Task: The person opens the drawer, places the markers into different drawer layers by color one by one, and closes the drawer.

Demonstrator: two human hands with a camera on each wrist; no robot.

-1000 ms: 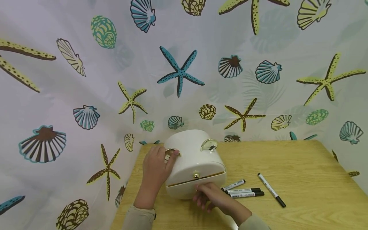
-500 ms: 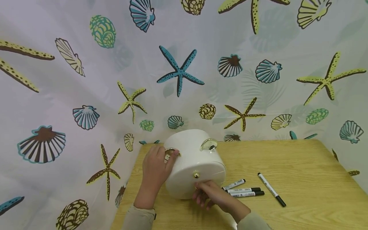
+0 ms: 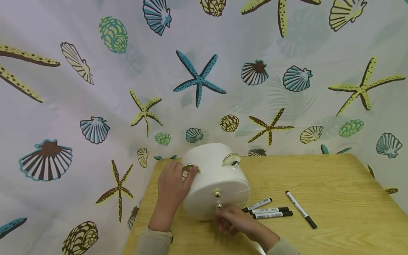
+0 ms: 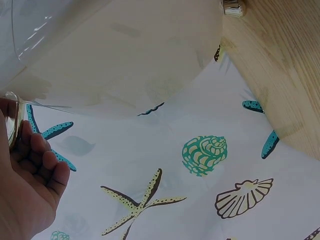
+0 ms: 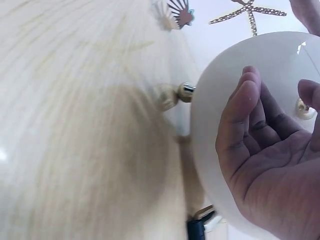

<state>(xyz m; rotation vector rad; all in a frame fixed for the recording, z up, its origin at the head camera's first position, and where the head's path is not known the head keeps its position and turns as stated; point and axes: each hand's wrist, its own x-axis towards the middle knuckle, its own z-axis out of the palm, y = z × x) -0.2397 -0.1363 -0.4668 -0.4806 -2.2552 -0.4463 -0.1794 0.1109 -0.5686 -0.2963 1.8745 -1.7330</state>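
Observation:
A glossy white rounded box lies on the table, its flat front facing me. Two small gold knobs sit on that front, an upper knob and a lower knob. A drawer front in the lower half stands flush with the rest. My left hand grips the gold loop on the box's left side, thumb over it. The matching right loop is free. Just below the lower knob is my right hand, fingers loosely bent, holding nothing; the right wrist view shows its palm.
Several white markers with black caps lie right of the box, among them a marker close to my right hand and a separate slanted marker. The wooden table extends rightward. A shell-and-starfish curtain stands behind and left.
The dark gap along the top of the drawer has vanished as the drawer went in. My right hand has come off the lower knob, which now shows. My left hand has kept its grip.

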